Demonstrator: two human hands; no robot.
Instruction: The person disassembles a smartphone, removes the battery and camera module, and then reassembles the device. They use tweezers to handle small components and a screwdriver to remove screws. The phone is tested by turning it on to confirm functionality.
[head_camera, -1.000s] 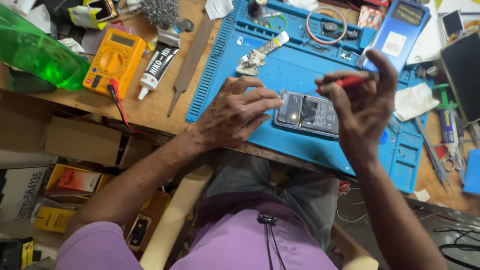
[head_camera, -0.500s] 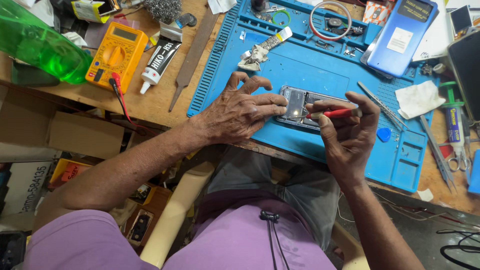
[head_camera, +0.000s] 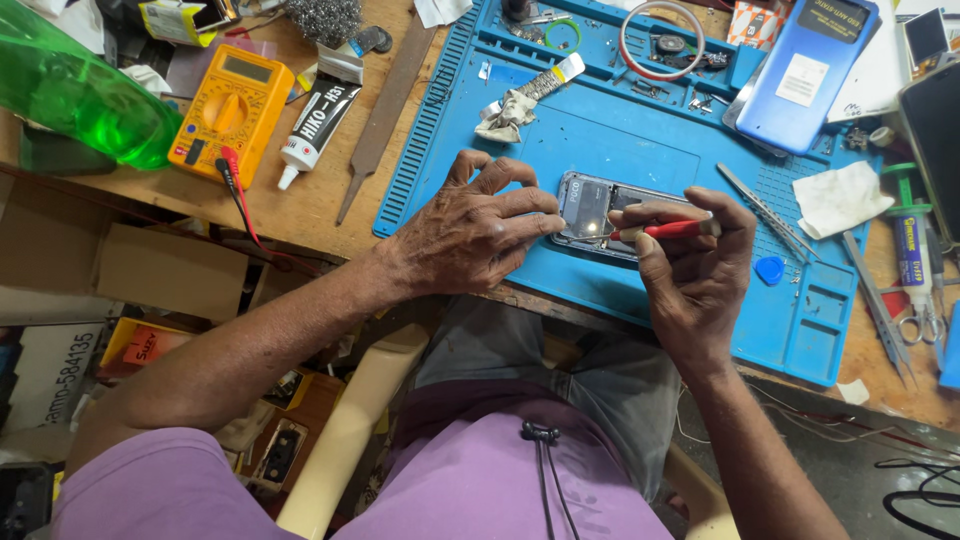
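Back cover off, phone (head_camera: 598, 212) lying opened near the front edge of the ribbed blue mat (head_camera: 620, 150) on the wooden worktop (head_camera: 300, 200), internals exposed and glossy; judged mid-repair, reassembly not yet done. Left hand (head_camera: 470, 232) spread flat, fingertips pinning the phone's left edge. Right hand (head_camera: 695, 265) closed in a pencil grip on a slim red screwdriver (head_camera: 665, 230), tip on the phone's interior.

Far right, a blue phone (head_camera: 805, 75) carries a white square label; my yellow multimeter (head_camera: 232, 110) at the left has a grey screen.
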